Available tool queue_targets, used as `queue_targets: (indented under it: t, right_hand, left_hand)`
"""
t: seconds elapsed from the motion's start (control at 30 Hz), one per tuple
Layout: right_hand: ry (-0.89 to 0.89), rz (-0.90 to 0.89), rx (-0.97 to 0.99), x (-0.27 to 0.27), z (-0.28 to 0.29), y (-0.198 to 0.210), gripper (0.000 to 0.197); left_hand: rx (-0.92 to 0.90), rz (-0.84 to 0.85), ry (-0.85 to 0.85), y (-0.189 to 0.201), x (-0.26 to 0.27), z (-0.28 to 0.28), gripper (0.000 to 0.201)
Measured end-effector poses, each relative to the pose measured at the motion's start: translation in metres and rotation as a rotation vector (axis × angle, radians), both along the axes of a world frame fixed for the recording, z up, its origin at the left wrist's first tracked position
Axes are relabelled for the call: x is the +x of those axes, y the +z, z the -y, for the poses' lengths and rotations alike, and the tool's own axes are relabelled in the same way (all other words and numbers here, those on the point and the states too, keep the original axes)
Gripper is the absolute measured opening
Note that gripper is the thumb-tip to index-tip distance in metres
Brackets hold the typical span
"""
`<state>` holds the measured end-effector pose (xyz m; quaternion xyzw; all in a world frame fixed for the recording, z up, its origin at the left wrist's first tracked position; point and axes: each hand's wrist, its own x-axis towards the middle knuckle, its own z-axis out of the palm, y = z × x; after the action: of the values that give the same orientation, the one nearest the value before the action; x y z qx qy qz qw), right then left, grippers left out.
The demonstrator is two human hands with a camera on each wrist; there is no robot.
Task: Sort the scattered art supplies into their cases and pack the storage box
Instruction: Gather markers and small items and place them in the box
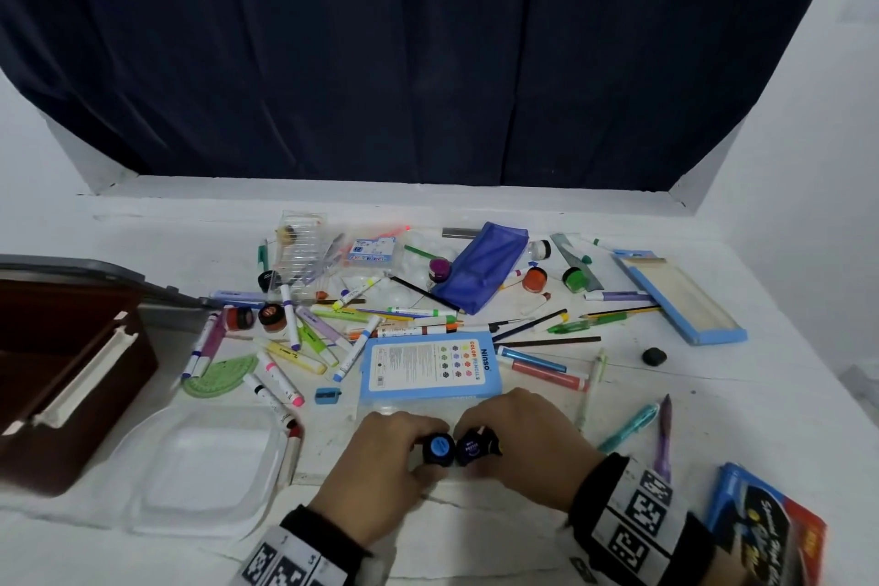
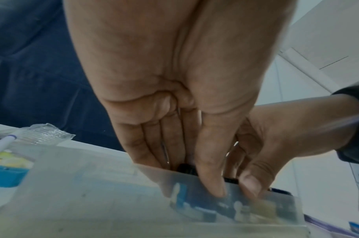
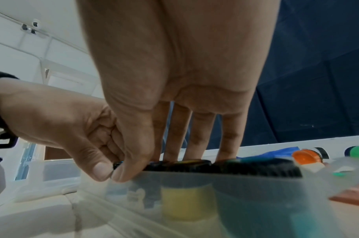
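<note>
While small black-capped paint pots (image 1: 438, 446) are pressed into a clear plastic case (image 3: 215, 193) at six o'clock on the white table (image 1: 713, 395), one pot is gripped by the curled fingers of the left hand (image 1: 380, 457) and its neighbour by those of the right hand (image 1: 518, 438). The two pots touch, so a cap could be knocked askew or the light case tipped if either is forced. Scattered markers (image 1: 280, 376) crowd ten to twelve o'clock. The brown storage box (image 1: 71, 371) waits open at nine o'clock, past a clear lid (image 1: 204, 466); open room is left only along the near table edge.
</note>
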<state>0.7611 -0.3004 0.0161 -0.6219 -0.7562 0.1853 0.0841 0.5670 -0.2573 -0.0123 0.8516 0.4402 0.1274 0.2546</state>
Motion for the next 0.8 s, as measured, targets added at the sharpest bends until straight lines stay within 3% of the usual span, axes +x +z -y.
queue_targets:
  t: [0.3,0.57,0.7,0.8]
  right_hand:
    - [0.012,0.075,-0.044,-0.005,0.0,0.01,0.021]
    - [0.077,0.101,-0.066,-0.002,0.002,0.01,0.016]
    - [-0.016,-0.025,-0.058,0.011,0.003,0.014,0.041]
    - [-0.144,-0.185,0.12,0.028,-0.004,0.019,0.031]
  left_hand:
    - [-0.075,-0.001,-0.057,0.007,0.001,-0.008,0.032]
    - [-0.122,0.002,-0.043,0.006,-0.002,-0.01,0.045]
    - [-0.143,0.062,0.004,0.02,-0.003,-0.012,0.049]
    - [-0.076,0.171,0.031,0.04,0.006,-0.021,0.038]
